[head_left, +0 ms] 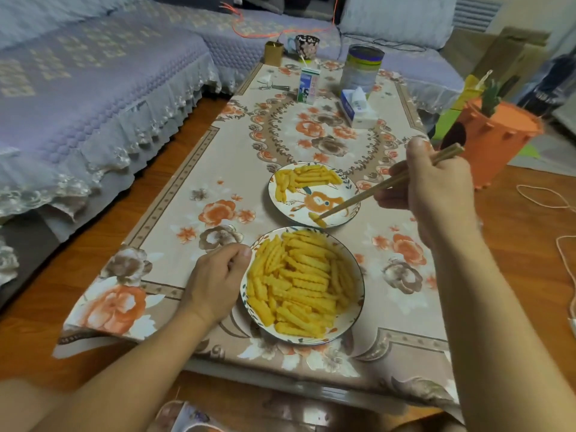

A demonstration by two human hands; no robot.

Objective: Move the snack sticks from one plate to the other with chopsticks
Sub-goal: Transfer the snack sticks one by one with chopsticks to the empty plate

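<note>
- Nearest to the camera, at about 6 o'clock, sits the near round white ceramic plate with a leafy rim (358, 277), still heaped with ridged yellow snack sticks (299, 285), so I'd say the job is maybe a quarter done.
- The left hand (218, 277) rests at that plate's 9 o'clock edge, fingers loosely curled, thumb just touching the rim; it looks like it's steadying the plate, not gripping anything.
- Just beyond, at 12 o'clock, is the far round white plate with an orange painted motif (282, 202), with a small pile of sticks at its back.
- The right hand (436, 188) comes in from 3 o'clock, fingers wrapped round a pair of light wooden chopsticks (367, 193), whose tips pinch one single yellow stick (318, 219) over the far plate's near rim.
- My read: this is the drop-off step. Next is easing the tips apart over the plate, then heading back for another.
- Both plates sit on a low table under a beige floral cloth (193, 169).
- Further back: a white tissue pack (358, 109), a small milk carton (308, 87), a tall tin can (361, 68) and a patterned mug (307, 46).
- A lilac quilted sofa cover (93, 88) runs from 9 to 12 o'clock, and an orange carrot-shaped bin (498, 141) stands at 2 o'clock on the wood floor.
</note>
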